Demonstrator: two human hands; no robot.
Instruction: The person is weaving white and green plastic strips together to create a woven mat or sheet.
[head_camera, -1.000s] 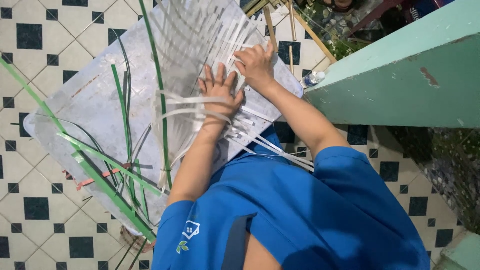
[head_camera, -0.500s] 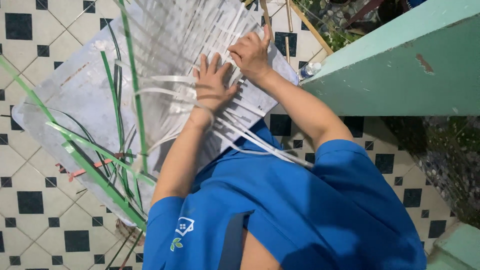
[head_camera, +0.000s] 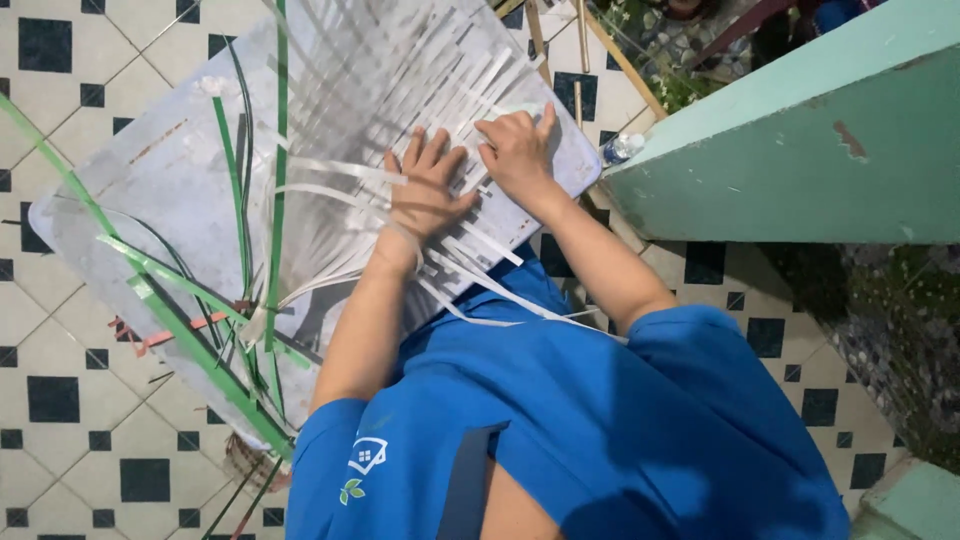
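Both hands (head_camera: 470, 175) flat on white strip weave (head_camera: 400, 90) — clear bottle (head_camera: 620, 148) nr.

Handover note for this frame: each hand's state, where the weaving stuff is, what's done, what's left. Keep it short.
Left hand: flat, fingers spread, pressing the white strips down on the board; no grip.
Right hand: fingers curled on the woven white patch beside the left hand; whether it pinches a strip cannot be told.
Done: a crossed patch of white strips on the board's far half.
Left: loose white strip ends trail over the left wrist; green strips lie unwoven at the board's left side.
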